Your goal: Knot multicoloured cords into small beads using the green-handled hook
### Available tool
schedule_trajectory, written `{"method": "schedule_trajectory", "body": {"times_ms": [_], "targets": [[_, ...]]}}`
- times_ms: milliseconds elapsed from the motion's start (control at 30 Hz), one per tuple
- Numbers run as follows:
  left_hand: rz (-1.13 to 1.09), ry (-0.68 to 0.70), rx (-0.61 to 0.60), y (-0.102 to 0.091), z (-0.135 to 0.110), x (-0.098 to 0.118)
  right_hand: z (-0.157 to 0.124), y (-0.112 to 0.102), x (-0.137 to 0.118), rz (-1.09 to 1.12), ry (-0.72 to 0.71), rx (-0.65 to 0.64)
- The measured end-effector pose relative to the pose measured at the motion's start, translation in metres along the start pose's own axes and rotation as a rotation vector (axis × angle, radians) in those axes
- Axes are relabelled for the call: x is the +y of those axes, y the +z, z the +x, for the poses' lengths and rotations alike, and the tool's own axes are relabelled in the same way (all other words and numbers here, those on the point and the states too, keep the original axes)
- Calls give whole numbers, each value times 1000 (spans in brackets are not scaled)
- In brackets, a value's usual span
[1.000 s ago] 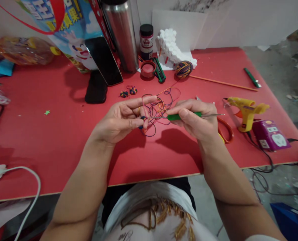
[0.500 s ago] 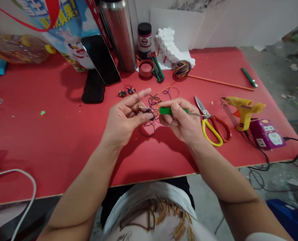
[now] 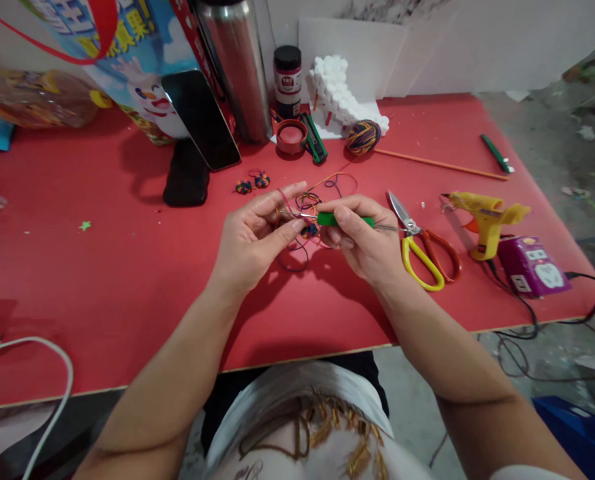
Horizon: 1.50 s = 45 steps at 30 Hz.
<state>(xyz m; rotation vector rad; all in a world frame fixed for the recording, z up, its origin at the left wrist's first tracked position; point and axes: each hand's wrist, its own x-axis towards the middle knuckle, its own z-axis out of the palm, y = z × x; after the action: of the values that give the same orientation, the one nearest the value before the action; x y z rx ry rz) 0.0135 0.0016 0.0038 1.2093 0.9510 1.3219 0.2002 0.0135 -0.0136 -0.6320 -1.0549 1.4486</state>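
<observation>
My right hand (image 3: 360,233) is closed around the green handle of a crochet hook (image 3: 333,219), whose thin metal shaft points left toward my other hand. Multicoloured yarn (image 3: 307,200) runs over the fingers of my left hand (image 3: 252,237), which pinches it beside a small dark, multicoloured crocheted piece (image 3: 309,231). The hook's tip lies at the yarn by the left fingers; whether it has caught a loop is too small to tell. Loose yarn loops spread on the table beneath both hands. Behind the left hand lie two small crocheted pieces (image 3: 252,183).
On the red table (image 3: 127,293), scissors (image 3: 420,247) lie right of my right hand, with a yellow glue gun (image 3: 490,217) and a purple box (image 3: 533,267) beyond. A yarn ball (image 3: 362,138), green cutter (image 3: 314,139), steel flask (image 3: 237,73) and leaning phone (image 3: 201,120) stand or lie behind.
The hook and my right hand have shifted very slightly left. My left thumb has moved a little, and more of the small crocheted piece shows beneath the hook.
</observation>
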Motion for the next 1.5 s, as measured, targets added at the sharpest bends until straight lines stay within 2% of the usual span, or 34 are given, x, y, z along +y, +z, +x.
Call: {"method": "schedule_trajectory", "body": {"times_ms": [233,400,600,833,1000,1200,1367,1500], "targets": [[110,-3,-9,5,-2,7,-5,-4,5,-86,-24,3],[-1,-42,-95,-1,0,-3,-5,-5,4,-107,-52,-2],[-91,-33,-119,-4,0,-3,-2,-5,5,-86,-76,-11],[-101,-13,-44,-1,2,-3,-3,-4,5,-66,-51,-19],[-15,-24,4,0,3,0,-3,-5,6,-70,-40,-13],[240,-4,-14,-1,2,7,-3,-8,2,-170,-29,2],[84,-44,-9,0,5,7,-2,-8,2,-143,-45,-10],[-18,-42,-32,-2,5,-1,-1,-7,1,-120,-24,11]]}}
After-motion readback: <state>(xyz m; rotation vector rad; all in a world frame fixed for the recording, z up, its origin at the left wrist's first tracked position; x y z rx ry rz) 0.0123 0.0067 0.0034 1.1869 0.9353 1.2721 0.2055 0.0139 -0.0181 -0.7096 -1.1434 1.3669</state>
